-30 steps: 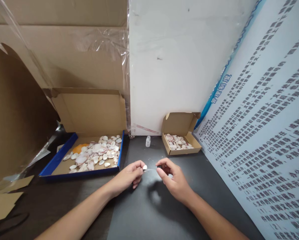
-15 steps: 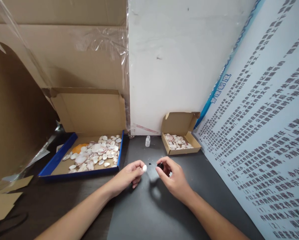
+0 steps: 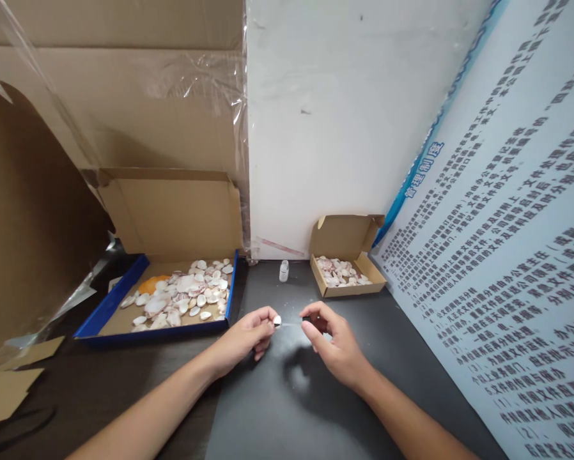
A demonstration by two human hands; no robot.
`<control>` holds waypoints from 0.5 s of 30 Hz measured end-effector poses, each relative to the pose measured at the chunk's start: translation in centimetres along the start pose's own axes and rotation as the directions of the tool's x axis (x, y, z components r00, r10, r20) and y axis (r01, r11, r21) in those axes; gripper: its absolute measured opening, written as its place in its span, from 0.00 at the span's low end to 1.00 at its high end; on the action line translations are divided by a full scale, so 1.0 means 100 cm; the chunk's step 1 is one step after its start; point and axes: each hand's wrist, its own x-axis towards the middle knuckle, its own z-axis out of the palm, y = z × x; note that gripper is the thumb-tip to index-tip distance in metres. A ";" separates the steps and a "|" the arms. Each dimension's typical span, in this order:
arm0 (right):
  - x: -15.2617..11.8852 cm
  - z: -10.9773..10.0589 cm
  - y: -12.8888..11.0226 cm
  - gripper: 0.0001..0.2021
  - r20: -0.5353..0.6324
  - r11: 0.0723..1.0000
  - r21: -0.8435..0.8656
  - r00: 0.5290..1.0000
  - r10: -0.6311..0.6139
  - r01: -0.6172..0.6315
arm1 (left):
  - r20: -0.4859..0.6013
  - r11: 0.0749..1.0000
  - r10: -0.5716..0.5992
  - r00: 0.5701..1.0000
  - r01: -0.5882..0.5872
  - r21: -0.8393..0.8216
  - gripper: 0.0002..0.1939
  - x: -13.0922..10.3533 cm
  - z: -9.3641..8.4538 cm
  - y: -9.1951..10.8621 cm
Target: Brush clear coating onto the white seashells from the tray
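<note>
Between its fingertips my left hand [image 3: 251, 333] pinches a small white shell [image 3: 278, 320], whose lower edge looks dark. Facing it, my right hand [image 3: 329, 335] grips a small black cap [image 3: 307, 319]. A thin, pale, see-through stem seems to run from the cap to the shell. Both hands are raised a little over the dark mat [image 3: 268, 409], and a shadow lies below them. Beyond the hands a small clear bottle with a white label [image 3: 284, 272] stands upright without a lid.
At the left, an open blue-edged box [image 3: 155, 333] holds many shells and something orange. A smaller open cardboard box [image 3: 349, 291] with shells is at the back right. A printed panel [image 3: 507, 223] leans along the right. Cardboard scraps [image 3: 9, 396] lie at the left edge.
The black cap has turned in my right hand, and its stem now points left to the shell. The shell has tilted slightly in my left fingers.
</note>
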 end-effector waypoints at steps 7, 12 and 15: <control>0.001 0.000 0.001 0.07 -0.027 0.999 -0.033 0.999 -0.019 0.018 | 0.015 0.999 -0.019 1.000 0.020 -0.036 0.14 0.001 0.000 -0.003; 0.000 0.000 0.000 0.06 -0.016 0.997 -0.079 1.000 -0.016 0.015 | 0.009 0.999 -0.013 1.000 0.014 -0.053 0.14 0.002 0.000 -0.002; 0.000 0.000 -0.001 0.05 -0.036 0.995 -0.096 0.999 -0.026 0.022 | 0.010 0.999 -0.018 1.000 0.018 -0.048 0.14 0.002 0.000 -0.002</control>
